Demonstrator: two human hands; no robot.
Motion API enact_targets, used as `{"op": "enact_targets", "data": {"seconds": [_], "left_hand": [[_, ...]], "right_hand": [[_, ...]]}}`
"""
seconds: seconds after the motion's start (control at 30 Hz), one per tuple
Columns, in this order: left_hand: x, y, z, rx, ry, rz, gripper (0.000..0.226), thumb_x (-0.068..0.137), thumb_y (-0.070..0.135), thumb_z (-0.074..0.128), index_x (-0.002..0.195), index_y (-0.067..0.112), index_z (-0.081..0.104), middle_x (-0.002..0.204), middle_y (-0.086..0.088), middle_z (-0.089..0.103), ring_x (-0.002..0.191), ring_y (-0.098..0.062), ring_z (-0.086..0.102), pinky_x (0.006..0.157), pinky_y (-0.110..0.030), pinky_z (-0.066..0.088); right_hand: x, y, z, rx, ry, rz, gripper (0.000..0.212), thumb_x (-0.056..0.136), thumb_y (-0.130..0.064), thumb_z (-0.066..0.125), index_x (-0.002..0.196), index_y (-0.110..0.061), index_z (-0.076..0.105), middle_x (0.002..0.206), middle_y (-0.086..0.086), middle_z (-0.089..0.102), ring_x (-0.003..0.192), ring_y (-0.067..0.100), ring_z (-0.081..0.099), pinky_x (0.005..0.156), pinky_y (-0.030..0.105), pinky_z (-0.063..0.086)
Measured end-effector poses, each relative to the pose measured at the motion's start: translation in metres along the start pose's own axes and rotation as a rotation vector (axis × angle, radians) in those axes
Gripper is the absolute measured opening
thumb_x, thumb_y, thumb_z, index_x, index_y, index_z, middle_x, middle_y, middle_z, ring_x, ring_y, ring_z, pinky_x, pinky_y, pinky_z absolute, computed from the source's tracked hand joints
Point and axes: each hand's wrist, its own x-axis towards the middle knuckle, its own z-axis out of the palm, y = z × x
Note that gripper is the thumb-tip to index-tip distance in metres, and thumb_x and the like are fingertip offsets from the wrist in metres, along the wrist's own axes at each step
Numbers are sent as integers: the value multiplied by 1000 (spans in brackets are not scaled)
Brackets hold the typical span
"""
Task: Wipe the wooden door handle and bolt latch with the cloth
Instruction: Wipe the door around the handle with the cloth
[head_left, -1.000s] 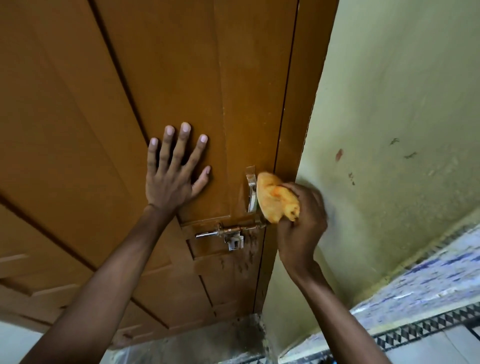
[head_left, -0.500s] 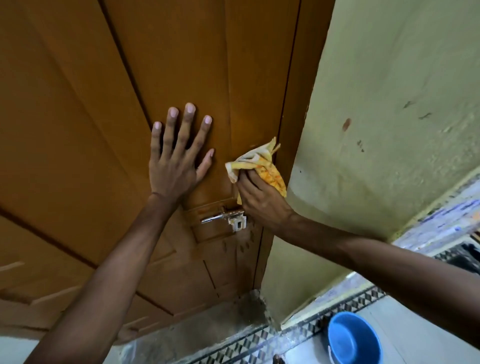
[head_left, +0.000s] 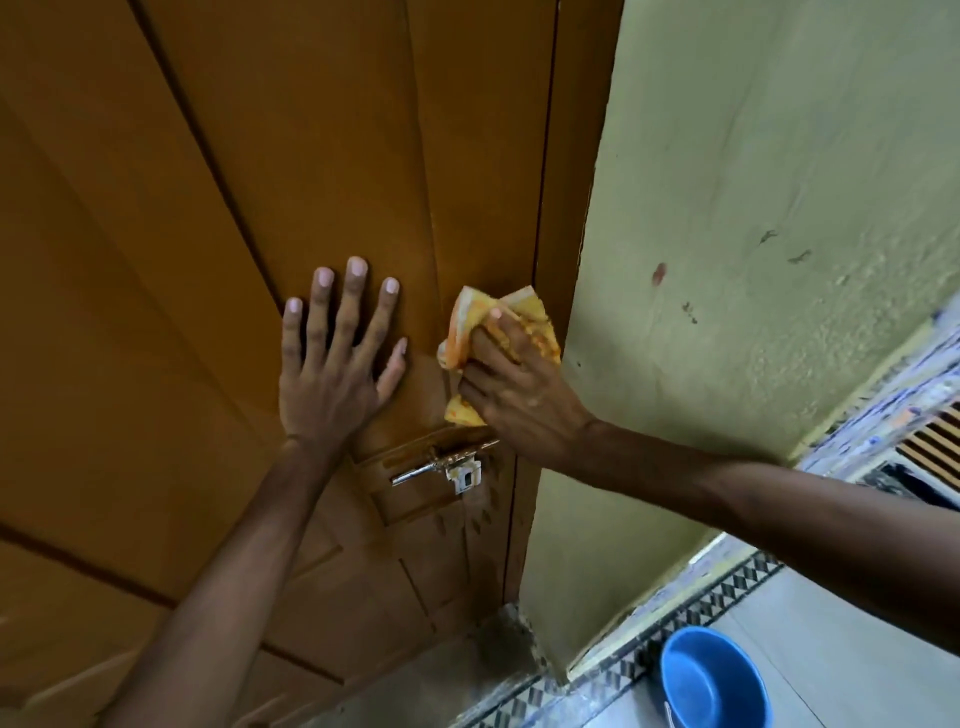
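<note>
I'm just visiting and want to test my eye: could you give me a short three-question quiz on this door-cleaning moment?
1. True or false: the left hand lies flat on the door.
2. Which hand holds the yellow cloth?
3. The bolt latch sits: A) above the cloth, B) below it, C) under the left hand?

Key: 1 true; 2 the right hand; 3 B.

Single head-worn wide-angle view, looking forward and down from close range at a wooden door (head_left: 218, 270), with both forearms entering from the lower edge. The green wall (head_left: 753, 208) fills the right side; the tiled floor (head_left: 831, 649) occupies the lower-right corner.
</note>
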Motion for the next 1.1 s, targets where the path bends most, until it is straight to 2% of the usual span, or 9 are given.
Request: {"op": "enact_targets", "data": {"seconds": [0.2,0.33,0.53,0.63,0.7,0.77,0.83,0.93,1.1], "left_hand": [[-1,-3,2,7,-1,23,66,100,53,49,156,23,31,167,-6,1,154,-27,-1,122,-46,13],[0,-1,0,26,-7,13,66,100,53,48,156,23,32,163,-8,14,154,-27,0,121,-47,14],[1,-1,-3,-6,-32,-7,65,101,53,46,157,23,29,162,-8,21,154,-26,-4,122,-46,13],[1,-1,-3,-7,-42,-10,66,101,53,46,157,23,28,162,-8,18,154,-26,-4,122,-47,12],[-1,0,-2,-6,-39,-13,67,101,54,46,158,23,27,165,-7,10,154,-26,-4,122,-47,11],[-1,0,-1,3,-34,-19,68,101,54,46,158,23,26,167,-6,0,154,-26,-4,123,-47,10],[0,1,-1,3,-30,-18,68,101,54,47,158,23,27,167,-5,-3,154,-26,-3,124,-46,8],[0,1,-2,10,-31,-23,67,101,53,48,157,23,28,167,-5,-4,154,-26,-3,124,-46,6],[0,1,-1,18,-33,-28,67,100,54,49,157,23,29,167,-4,-5,154,-26,-3,124,-46,7]], "right_hand": [[-16,-59,18,-123,-268,-147,54,83,-32,66,128,-4,60,135,18,56,136,36,38,116,47,26],[-13,-65,13,32,-219,-52,43,77,-27,72,112,-2,70,121,16,67,127,33,50,110,42,38],[-18,-56,3,337,-90,83,26,80,-14,68,104,-3,72,107,14,72,120,30,54,115,41,29],[-41,-62,-19,603,-136,130,39,73,-15,74,111,-14,68,107,7,72,110,30,60,104,45,44],[-62,-66,-27,776,-162,384,40,70,-14,77,109,-19,69,103,4,72,101,29,64,91,41,51],[-73,-61,-35,1095,-139,891,15,82,-19,67,97,-20,70,95,5,72,92,30,67,83,39,54],[-72,-51,-29,1273,-48,1396,18,94,-30,55,88,-19,67,89,3,71,88,27,68,79,34,53],[-51,-36,-20,1349,-16,1699,35,95,-37,55,115,-10,67,113,8,70,104,25,66,92,38,53],[-6,-26,-47,2084,-348,2101,25,98,-24,53,116,-8,62,106,4,62,103,30,65,93,39,53]]}}
